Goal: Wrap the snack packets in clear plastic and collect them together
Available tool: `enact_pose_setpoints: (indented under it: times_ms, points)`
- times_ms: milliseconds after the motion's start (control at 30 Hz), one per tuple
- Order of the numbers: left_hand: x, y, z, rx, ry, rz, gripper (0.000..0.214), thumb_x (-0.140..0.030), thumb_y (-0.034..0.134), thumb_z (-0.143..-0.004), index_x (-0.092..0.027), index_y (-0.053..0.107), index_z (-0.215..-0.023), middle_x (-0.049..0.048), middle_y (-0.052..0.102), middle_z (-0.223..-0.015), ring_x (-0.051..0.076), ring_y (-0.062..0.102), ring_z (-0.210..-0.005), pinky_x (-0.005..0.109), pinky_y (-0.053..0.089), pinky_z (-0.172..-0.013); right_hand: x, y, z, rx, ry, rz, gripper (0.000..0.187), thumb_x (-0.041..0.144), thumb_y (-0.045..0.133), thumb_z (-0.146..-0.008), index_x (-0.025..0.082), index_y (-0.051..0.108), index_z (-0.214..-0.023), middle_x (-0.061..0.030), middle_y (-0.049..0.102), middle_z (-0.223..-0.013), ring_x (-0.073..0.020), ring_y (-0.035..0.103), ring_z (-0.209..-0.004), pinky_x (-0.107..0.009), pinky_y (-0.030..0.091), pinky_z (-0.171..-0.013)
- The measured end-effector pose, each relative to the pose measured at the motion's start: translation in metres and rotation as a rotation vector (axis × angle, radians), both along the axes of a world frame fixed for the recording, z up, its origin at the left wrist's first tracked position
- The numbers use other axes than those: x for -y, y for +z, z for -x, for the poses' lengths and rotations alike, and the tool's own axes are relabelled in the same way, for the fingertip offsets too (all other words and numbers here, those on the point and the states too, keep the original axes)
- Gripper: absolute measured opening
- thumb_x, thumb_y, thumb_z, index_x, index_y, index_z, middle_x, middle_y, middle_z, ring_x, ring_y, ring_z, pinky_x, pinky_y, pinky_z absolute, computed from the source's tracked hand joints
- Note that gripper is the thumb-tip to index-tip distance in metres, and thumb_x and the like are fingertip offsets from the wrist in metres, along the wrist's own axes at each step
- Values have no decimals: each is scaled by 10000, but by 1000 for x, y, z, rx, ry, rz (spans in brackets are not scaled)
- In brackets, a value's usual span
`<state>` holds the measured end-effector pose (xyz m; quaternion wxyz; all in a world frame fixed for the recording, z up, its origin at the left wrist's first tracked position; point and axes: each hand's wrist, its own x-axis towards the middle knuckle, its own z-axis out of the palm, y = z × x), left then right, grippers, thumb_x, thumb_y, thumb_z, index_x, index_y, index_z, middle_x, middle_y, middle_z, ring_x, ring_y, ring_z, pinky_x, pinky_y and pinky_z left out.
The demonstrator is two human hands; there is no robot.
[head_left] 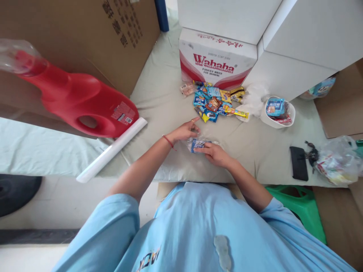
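A small blue snack packet [195, 145] lies in or on a thin clear plastic bag [214, 139] near the table's front edge. My right hand [217, 155] is closed on the packet, its fingers laid across the top. Just left and above, my left hand [185, 132] has its index finger stretched toward the snack pile. Its other fingers curl down at the bag's left edge and seem to pinch the film. Directly ahead is a pile of wrapped snacks [213, 103], blue, yellow and brown, close to my left fingertip.
Behind the pile stands a Wahaba-style water carton [218, 60]. To the right are a white tub [268, 118] with packets, crumpled white plastic [255, 97], a black phone [298, 163], and keys [312, 154]. A red jug [85, 98] and white roll [112, 151] are left.
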<state>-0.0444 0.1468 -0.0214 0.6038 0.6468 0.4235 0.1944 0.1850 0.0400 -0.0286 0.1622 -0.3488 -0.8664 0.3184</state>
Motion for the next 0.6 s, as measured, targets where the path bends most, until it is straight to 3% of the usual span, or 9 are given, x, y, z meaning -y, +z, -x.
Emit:
enact_pose_setpoints:
  times_ms: [67,133,200,300,400,467,533,600]
  points:
    - [-6,10,-2,10,-78,32,786,-234,736,-629,-140,647,-1404,1,698,-823,161,639,-734,285,513,-702,-1,-1,0,-29,-4,-2,544,33,506,-899,273,715,-1340,-37,594,-962,-168,547,-843,-272,475,-797]
    - [-6,19,5,48,-73,-10,470,-299,760,-652,-167,801,-1102,-9,640,-748,141,591,-680,268,475,-645,-1,-2,0,-47,-7,0,529,41,507,-906,277,726,-1325,-32,586,-938,-166,537,-829,-268,470,-787]
    - [1,25,20,100,-9,-87,212,-353,768,-682,-192,815,-813,12,615,-749,142,571,-691,279,469,-640,-2,-2,0,-55,-9,9,521,43,505,-910,279,736,-1314,-28,576,-924,-165,526,-813,-270,463,-780]
    - [17,26,57,144,94,-150,217,-425,800,-685,-229,751,-608,37,583,-746,174,560,-745,345,517,-720,-3,-3,0,-68,-10,35,518,42,498,-918,278,741,-1310,-20,566,-918,-157,512,-794,-272,454,-781]
    - [38,21,93,128,179,-153,378,-522,816,-685,-234,656,-502,49,571,-720,225,584,-838,444,541,-872,-4,-4,-1,-92,-18,62,504,39,495,-919,264,755,-1287,-16,566,-909,-148,510,-780,-269,451,-784]
    - [49,16,108,121,248,-148,500,-592,747,-759,-217,572,-479,47,559,-702,245,600,-905,487,529,-958,-4,-4,-2,-99,-19,65,513,27,495,-902,248,764,-1279,-19,568,-904,-148,517,-770,-272,452,-774]
    - [55,12,111,132,347,-154,519,-628,603,-879,-205,569,-580,52,597,-782,256,609,-1010,494,526,-1005,-5,-3,-1,-88,-20,60,534,20,495,-883,239,767,-1287,-25,573,-906,-150,528,-766,-279,457,-768]
    - [56,9,101,157,502,-116,465,-633,484,-959,-209,638,-842,68,654,-989,256,611,-1114,470,552,-987,-5,-1,-1,-68,-25,56,548,20,494,-874,238,767,-1297,-31,578,-910,-153,538,-772,-283,462,-764]
